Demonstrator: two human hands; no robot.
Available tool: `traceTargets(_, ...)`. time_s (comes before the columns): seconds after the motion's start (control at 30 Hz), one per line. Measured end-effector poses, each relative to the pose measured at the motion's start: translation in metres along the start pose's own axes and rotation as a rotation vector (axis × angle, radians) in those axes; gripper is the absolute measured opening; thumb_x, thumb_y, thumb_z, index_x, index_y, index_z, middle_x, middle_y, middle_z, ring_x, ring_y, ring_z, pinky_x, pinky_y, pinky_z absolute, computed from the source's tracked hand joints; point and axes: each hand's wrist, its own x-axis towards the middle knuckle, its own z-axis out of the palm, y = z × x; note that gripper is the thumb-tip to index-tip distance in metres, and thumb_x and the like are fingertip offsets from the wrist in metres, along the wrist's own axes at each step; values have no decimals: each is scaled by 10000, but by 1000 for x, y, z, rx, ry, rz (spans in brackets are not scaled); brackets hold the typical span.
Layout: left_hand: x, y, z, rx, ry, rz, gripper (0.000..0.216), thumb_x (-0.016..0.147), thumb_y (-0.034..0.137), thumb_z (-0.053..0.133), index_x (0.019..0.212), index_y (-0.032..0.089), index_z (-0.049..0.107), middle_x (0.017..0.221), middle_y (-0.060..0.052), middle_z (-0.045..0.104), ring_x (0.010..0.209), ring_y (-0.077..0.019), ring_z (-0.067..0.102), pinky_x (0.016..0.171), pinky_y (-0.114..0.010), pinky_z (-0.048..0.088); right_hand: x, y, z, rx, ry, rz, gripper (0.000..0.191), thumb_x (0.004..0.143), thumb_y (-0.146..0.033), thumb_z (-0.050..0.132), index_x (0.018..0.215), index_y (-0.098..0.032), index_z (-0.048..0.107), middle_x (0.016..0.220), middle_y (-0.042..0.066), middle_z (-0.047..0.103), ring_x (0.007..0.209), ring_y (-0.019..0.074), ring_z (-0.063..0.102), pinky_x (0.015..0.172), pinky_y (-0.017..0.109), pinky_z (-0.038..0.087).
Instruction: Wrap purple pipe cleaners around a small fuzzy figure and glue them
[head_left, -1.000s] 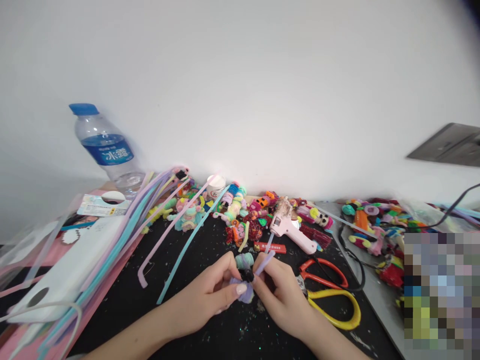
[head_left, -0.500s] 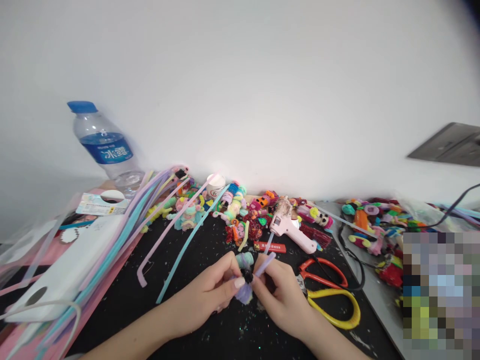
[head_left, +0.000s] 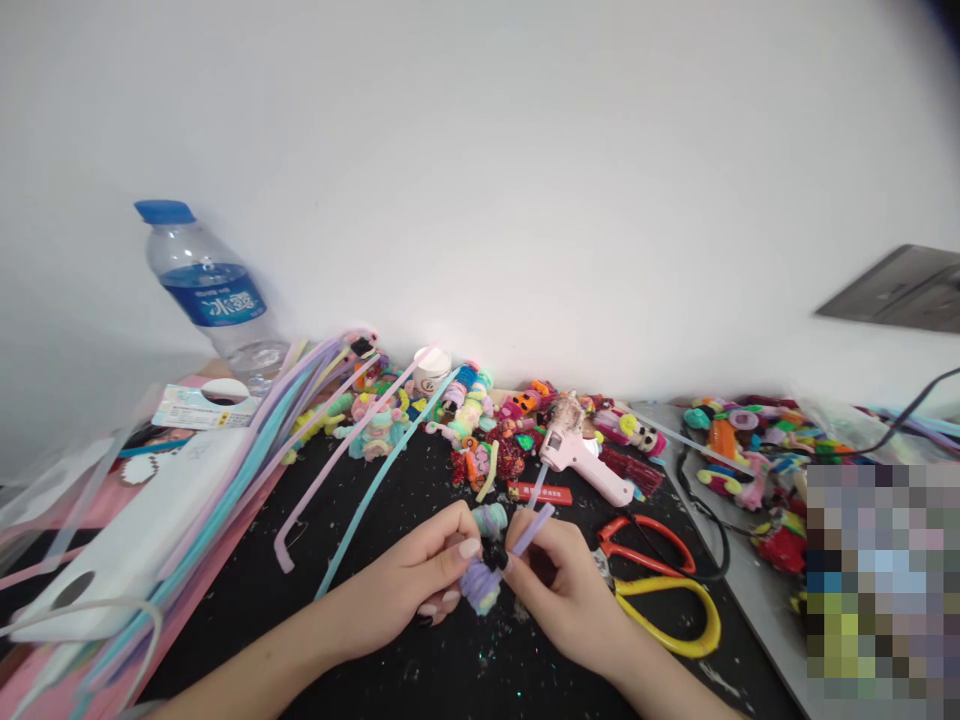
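Observation:
Between my hands is a small pipe cleaner figure [head_left: 480, 585], mostly lavender, with a teal coil at its top and a black part at its middle. My left hand [head_left: 427, 570] pinches its left side between thumb and fingers. A lavender pipe cleaner [head_left: 534, 528] sticks up from my right hand [head_left: 559, 580], whose thumb and forefinger are closed on it beside the black part. Whether that strip joins the figure is hidden by my fingers. Just to the right lie scissors [head_left: 660, 610] with one red and one yellow handle.
A pink glue gun [head_left: 589, 465] lies behind my hands near a red label strip [head_left: 540, 494]. Several finished pipe cleaner figures [head_left: 487, 450] line the wall. At left are a bundle of pipe cleaners [head_left: 262, 440] and a water bottle [head_left: 214, 290]. A black cable [head_left: 724, 545] curls at right.
My left thumb has shifted up and left off the figure's front, so more of its lavender body shows. My right hand keeps its pinch with hardly any movement.

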Motion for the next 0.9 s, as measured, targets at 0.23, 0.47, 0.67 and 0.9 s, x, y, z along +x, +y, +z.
traceTargets(0.23,0,-3,-2,0,17,15,247,913,413,407,791,198,393,629,73,389,496,-66,273,488,-215,264,1,0,0,-32,16,-50,221,865,-203,481,654,-197,417,569,-50,398,494,91,369,474,210,296)
traceTargets(0.47,1,-3,-2,150,124,102,205,911,380,420,846,190,464,671,49,464,575,-99,441,567,-242,373,0,6,0,-72,107,-115,139,855,-164,501,718,-177,519,619,-13,496,509,104,437,477,217,337)
traceTargets(0.67,1,-1,-4,307,222,153,187,902,365,441,876,196,514,679,38,514,633,-126,494,637,-267,401,2,10,-2,-49,137,-111,80,851,-169,542,795,-175,599,701,23,609,592,133,540,552,240,421)
traceTargets(0.9,0,0,-5,481,318,165,188,893,363,443,888,201,539,676,29,522,639,-144,505,626,-262,394,6,9,-5,-53,89,-74,107,844,-209,581,750,-180,625,672,17,611,599,138,545,556,246,434)
